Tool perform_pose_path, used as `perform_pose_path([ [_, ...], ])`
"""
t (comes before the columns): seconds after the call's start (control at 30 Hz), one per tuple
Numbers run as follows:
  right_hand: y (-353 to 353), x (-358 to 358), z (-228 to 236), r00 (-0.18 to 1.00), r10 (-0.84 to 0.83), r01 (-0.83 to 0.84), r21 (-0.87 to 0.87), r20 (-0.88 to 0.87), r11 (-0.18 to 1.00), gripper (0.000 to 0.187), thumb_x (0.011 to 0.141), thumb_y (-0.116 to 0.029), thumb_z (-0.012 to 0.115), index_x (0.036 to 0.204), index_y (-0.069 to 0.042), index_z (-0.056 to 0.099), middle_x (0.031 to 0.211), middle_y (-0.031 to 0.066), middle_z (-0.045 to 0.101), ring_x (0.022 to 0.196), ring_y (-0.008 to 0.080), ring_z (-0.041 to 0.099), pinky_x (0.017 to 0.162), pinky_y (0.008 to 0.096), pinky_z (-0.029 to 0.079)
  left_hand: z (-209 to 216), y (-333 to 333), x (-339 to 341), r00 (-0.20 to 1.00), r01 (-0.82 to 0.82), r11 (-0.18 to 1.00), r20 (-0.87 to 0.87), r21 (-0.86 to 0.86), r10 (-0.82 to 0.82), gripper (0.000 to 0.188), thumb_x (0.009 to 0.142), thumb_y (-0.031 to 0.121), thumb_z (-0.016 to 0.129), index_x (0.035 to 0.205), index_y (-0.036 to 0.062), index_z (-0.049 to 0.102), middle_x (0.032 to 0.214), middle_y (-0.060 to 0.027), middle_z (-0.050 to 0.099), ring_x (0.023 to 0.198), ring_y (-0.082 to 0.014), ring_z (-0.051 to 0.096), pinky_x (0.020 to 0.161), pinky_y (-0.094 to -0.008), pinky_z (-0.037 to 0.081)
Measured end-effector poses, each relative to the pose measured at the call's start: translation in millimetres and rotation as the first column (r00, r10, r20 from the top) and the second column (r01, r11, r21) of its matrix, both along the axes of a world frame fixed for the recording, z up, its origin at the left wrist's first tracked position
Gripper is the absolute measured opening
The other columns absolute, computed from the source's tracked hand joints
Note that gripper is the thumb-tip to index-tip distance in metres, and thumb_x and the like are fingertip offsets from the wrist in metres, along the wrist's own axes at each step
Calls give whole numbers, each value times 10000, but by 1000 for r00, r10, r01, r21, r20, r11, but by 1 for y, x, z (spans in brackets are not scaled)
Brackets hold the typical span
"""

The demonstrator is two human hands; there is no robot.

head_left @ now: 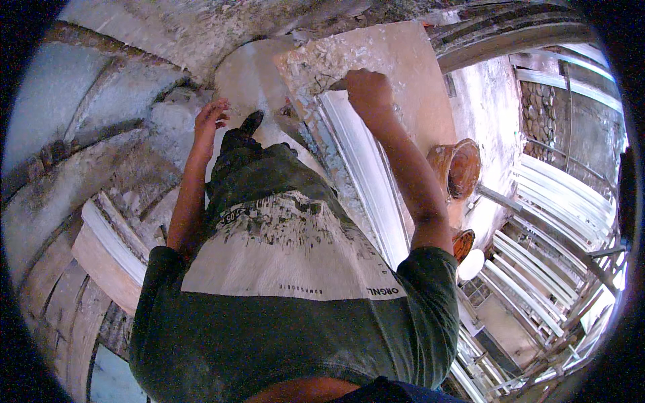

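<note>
Nearer the body than the left fingers lies a long, tan-sided block with a white top edge, while the left hand hangs in the air with its fingers loosely bent and apart, gripping nothing visible, a black shoe just to their right. From beside the right hand's fingers, which are folded into a fist whose contents I cannot tell, a long, white, ribbed moulding runs back toward the body along a tan, plaster-spattered board, with an orange-brown round tub to their right and nearer the body.
</note>
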State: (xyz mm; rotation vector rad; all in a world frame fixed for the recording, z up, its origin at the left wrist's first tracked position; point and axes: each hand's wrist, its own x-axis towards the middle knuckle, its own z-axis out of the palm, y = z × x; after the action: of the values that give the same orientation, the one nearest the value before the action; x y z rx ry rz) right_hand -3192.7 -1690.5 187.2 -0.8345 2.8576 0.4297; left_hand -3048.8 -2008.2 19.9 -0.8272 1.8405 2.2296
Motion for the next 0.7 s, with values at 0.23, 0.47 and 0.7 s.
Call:
perform_pose_path([
  [0.23,16,-10,-8,996,-80,79,31,29,996,145,814,-137,542,804,-85,677,796,126,685,763,288,688,635,403,556,10,3,-16,999,5,1000,44,25,-6,281,919,301,574,1112,112,652,1004,-14,647,829,-118,582,747,-269,452],
  [0.47,59,-1,23,858,-479,511,-226,183,829,241,793,-187,632,1020,-185,712,908,133,694,828,290,677,731,407,527,-6,4,-42,998,66,998,-16,16,-66,279,920,297,574,1124,123,650,997,-4,642,827,-108,578,738,-265,451],
  [0.7,100,93,-25,650,-626,757,-439,431,483,263,806,-222,695,1048,-121,704,953,156,695,868,281,680,760,370,515,-4,6,-49,988,133,991,75,6,-133,266,911,272,580,1127,129,641,998,14,633,817,-95,567,721,-269,444],
])
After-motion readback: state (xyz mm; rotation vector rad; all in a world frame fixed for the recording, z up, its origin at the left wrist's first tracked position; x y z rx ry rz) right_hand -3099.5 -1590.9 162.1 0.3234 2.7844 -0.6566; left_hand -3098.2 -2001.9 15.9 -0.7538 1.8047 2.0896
